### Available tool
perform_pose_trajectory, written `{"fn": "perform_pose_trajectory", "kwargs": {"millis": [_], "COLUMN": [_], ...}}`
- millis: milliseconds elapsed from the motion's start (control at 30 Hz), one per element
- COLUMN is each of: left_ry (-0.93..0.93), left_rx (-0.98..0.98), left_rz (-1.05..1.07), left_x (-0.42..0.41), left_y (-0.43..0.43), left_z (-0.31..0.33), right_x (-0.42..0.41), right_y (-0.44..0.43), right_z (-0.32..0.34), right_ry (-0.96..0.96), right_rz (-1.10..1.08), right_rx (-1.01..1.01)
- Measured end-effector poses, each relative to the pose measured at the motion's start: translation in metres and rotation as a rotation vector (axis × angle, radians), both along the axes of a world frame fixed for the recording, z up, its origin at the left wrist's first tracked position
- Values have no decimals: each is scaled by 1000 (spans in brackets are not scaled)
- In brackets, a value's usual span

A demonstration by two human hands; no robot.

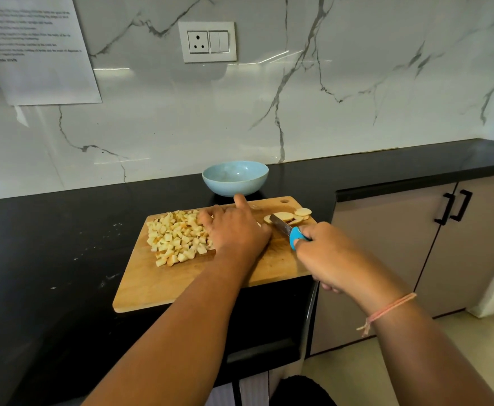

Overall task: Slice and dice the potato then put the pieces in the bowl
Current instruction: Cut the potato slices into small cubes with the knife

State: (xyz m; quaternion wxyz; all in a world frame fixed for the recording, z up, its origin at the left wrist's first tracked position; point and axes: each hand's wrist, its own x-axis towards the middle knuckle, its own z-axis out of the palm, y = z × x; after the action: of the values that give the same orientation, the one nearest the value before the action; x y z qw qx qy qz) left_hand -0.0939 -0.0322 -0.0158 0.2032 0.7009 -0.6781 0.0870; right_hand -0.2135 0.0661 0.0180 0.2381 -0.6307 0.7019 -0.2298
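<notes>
Several potato slices (302,212) are shown uncut as the knife (283,227) is clenched in the right grip (328,256), close to the open, empty left grip (234,230), whose fingers could be nicked.

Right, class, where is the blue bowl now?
Head view, centre: the blue bowl sits on the black counter just behind the cutting board, by the marble wall.

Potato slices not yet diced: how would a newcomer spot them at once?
Find the wooden cutting board on the black counter. At its far right corner, by the knife tip, lie the potato slices. They are flat round discs, unlike the cubes heaped left.
</notes>
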Motion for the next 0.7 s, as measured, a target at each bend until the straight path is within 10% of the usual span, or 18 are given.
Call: {"fn": "perform_pose_trajectory", "kwargs": {"millis": [700], "left_ry": [187], "left_rx": [187], "left_rz": [-123], "left_x": [29], "left_y": [-10], "left_z": [9], "right_x": [17], "right_y": [-15], "right_z": [-6], "right_ry": [17], "right_rz": [52], "right_rx": [-58]}}
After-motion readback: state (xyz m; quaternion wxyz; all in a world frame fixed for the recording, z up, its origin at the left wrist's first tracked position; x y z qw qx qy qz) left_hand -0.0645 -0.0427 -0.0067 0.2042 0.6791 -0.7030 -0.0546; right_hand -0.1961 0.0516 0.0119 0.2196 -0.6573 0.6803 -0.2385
